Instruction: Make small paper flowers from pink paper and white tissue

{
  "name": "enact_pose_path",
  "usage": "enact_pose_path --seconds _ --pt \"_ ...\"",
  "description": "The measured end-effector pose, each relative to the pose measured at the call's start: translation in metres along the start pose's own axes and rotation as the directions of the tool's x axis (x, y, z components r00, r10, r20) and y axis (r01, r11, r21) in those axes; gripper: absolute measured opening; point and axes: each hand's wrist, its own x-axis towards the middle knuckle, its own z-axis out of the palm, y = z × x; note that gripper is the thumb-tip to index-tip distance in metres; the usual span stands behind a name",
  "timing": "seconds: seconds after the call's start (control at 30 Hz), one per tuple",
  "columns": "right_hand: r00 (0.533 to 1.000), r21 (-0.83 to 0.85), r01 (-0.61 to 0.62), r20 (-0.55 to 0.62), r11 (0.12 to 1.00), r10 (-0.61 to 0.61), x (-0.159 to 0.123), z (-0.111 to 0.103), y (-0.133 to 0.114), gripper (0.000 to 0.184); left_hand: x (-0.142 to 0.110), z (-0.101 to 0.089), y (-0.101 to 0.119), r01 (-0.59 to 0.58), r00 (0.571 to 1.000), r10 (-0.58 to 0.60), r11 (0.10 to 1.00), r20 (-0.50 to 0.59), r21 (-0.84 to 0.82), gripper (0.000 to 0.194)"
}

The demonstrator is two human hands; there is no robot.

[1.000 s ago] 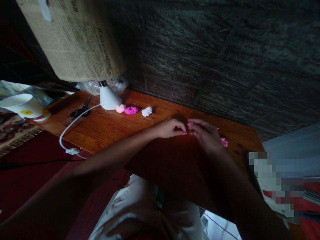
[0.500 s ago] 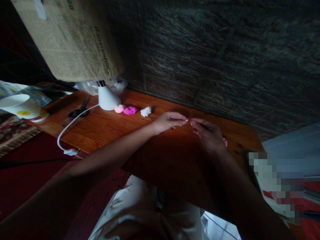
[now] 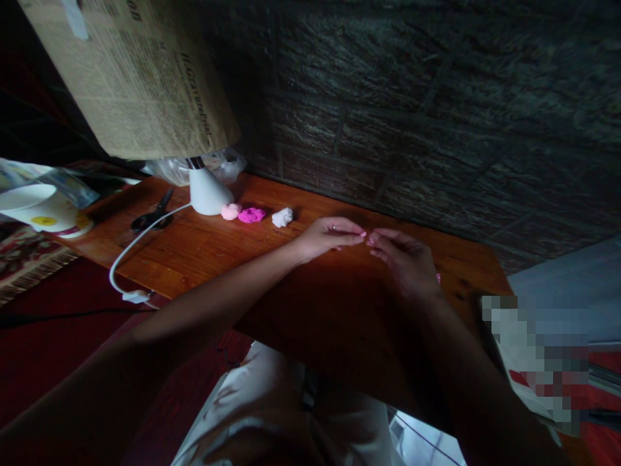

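Note:
My left hand (image 3: 326, 238) is pinched, thumb against fingers, on a small piece of pink clay (image 3: 363, 234) above the table. Close to its right, my right hand (image 3: 406, 259) is also closed in a pinch, its fingertips almost meeting the left ones; what lies between them is too small to make out. Left of the hands, a white lump of clay (image 3: 282, 217), a magenta lump (image 3: 251, 215) and a pale pink lump (image 3: 231, 211) rest in a row on the wood. Something pink (image 3: 438, 278) shows behind my right wrist, mostly hidden.
A lamp with a white base (image 3: 208, 194) and newsprint shade (image 3: 145, 84) stands at the left, its white cord (image 3: 119, 255) looping over the table edge. Scissors (image 3: 152, 217) and a paper cup (image 3: 46, 210) are farther left. A dark brick wall (image 3: 388, 110) backs the wooden table (image 3: 194, 252).
My right hand has shifted slightly left, so the fingertips of both hands are closer together. The pink thing behind my right wrist shows less. The lumps stay in place.

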Motion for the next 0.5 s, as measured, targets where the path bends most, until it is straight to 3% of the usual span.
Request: enact_pose_path --seconds 0.5 --pt "0.999 -0.081 0.038 0.020 0.996 -0.037 -0.0002 0.0010 0.0004 0.044 -0.0005 0.0013 -0.0015 -0.047 0.998 0.049 0.997 -0.043 0.056 0.036"
